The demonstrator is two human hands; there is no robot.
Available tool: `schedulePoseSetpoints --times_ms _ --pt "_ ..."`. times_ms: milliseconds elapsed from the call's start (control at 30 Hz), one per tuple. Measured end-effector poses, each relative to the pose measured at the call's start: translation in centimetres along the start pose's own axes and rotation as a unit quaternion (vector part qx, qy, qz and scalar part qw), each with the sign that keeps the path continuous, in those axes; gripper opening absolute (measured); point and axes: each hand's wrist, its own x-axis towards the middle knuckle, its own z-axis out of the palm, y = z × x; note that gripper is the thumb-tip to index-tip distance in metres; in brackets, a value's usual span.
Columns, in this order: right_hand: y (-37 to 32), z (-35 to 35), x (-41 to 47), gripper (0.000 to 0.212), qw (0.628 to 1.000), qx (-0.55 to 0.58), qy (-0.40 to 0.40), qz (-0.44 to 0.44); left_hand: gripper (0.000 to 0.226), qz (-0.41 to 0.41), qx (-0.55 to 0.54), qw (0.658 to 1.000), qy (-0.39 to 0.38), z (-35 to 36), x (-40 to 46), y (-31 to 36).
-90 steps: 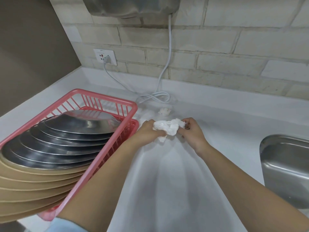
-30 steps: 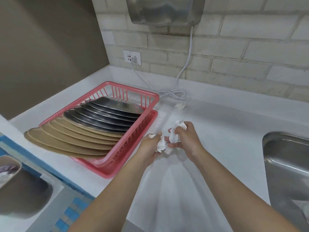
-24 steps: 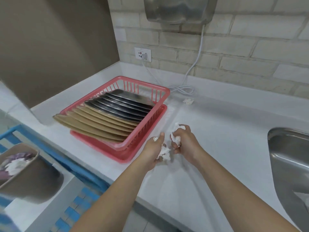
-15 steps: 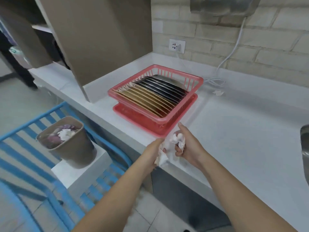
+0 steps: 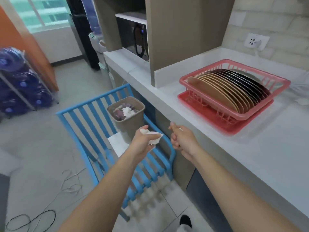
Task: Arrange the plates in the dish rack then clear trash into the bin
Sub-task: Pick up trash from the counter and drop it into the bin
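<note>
Kitchen surface (image 5: 250,156) holds rack (image 5: 234,114) of plates (image 5: 225,91), done. Trash step: left hand (image 5: 143,139) grips tissue wad (image 5: 154,138), right hand (image 5: 182,139) pinches tissue scrap (image 5: 180,129); both just short of bin (image 5: 128,121). Next: reach over, release.

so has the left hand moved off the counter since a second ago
Yes. The left hand, gripping crumpled tissue, was over the counter beside the pink dish rack; now it is off the counter's edge, near the bin.

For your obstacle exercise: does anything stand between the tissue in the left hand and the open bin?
Nothing visible does. The left hand grips the tissue just in front of the bin, whose open mouth holds only trash. The blue chair lies below and around the bin, not across the path.
</note>
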Motion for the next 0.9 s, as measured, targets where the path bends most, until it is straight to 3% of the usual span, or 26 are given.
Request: schedulePoseSetpoints --times_ms 133,300,533,633,733,900 --pt "-0.6 4.1 3.3 0.04 0.999 -0.037 -0.007 0.001 0.063 0.012 -0.049 0.998 0.028 -4.0 2.4 1.7" --pt "-0.6 7.9 9.3 0.045 0.999 -0.029 -0.032 0.033 0.041 0.007 -0.083 0.994 0.072 -7.0 6.1 4.2" --pt "-1.6 12.2 19.5 0.031 0.996 -0.057 -0.049 0.051 0.022 0.029 0.109 0.976 0.188 -11.1 14.7 8.0" --pt "-1.8 13.3 23.4 0.026 0.993 -0.092 -0.047 0.049 0.029 0.018 0.207 0.96 0.189 -13.0 18.9 8.7" --pt "-1.6 14.4 26.7 0.031 0.982 -0.177 -0.051 0.038 0.032 -0.005 0.37 0.91 0.187 -14.2 21.7 8.7" --pt "-0.9 16.4 31.2 0.03 0.954 -0.281 -0.107 -0.016 0.044 -0.004 0.454 0.877 0.158 -15.9 24.9 8.5"
